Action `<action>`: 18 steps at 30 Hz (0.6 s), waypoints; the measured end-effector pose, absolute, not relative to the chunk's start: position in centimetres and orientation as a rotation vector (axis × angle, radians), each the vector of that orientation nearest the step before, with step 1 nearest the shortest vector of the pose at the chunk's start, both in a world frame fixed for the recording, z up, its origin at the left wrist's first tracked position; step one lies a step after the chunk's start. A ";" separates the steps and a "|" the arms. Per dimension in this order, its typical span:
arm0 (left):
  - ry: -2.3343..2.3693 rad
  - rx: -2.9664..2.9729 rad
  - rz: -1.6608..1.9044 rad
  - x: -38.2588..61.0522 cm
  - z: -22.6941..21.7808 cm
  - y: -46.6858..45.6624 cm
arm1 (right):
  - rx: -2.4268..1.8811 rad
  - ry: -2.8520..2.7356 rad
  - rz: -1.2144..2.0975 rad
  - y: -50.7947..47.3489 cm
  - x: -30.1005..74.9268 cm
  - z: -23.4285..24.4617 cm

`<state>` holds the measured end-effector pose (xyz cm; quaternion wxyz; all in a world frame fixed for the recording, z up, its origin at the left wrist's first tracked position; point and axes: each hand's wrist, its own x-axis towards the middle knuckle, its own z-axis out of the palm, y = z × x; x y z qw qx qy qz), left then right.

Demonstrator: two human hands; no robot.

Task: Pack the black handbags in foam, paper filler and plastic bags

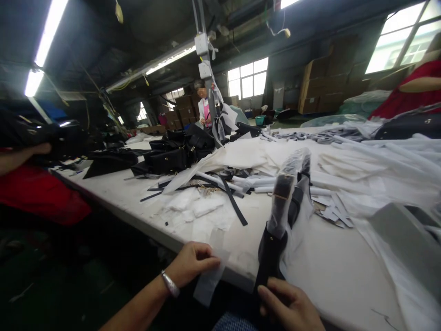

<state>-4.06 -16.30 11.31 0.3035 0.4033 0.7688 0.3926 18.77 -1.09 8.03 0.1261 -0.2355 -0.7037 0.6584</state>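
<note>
My left hand (192, 265), with a silver bracelet on the wrist, is closed in a pinch on a thin white paper slip (211, 276) at the near edge of the white table (330, 271). My right hand (291, 307) is wrapped round the lower end of a black bag strap (283, 209). The strap rises away from me, has a brass fitting and is partly covered in clear plastic wrap.
White paper sheets (347, 161), tissue pieces (193, 207) and loose black straps (230, 195) litter the table. Black handbags (172, 154) stand at the far left. A person in red (31, 184) is at the left, another in red (413, 89) at the right, and one more (205, 110) far off.
</note>
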 end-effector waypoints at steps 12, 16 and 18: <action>2.135 1.008 1.070 4.0 8.2 -19.5 | -0.786 -1.788 2.038 -3.0 18.9 8.3; 2.000 1.133 1.087 4.5 8.9 -19.5 | -0.787 -1.752 2.010 -3.3 18.8 8.0; 1.932 1.173 1.098 4.7 9.2 -19.4 | -0.788 -1.759 1.990 -3.2 18.8 7.9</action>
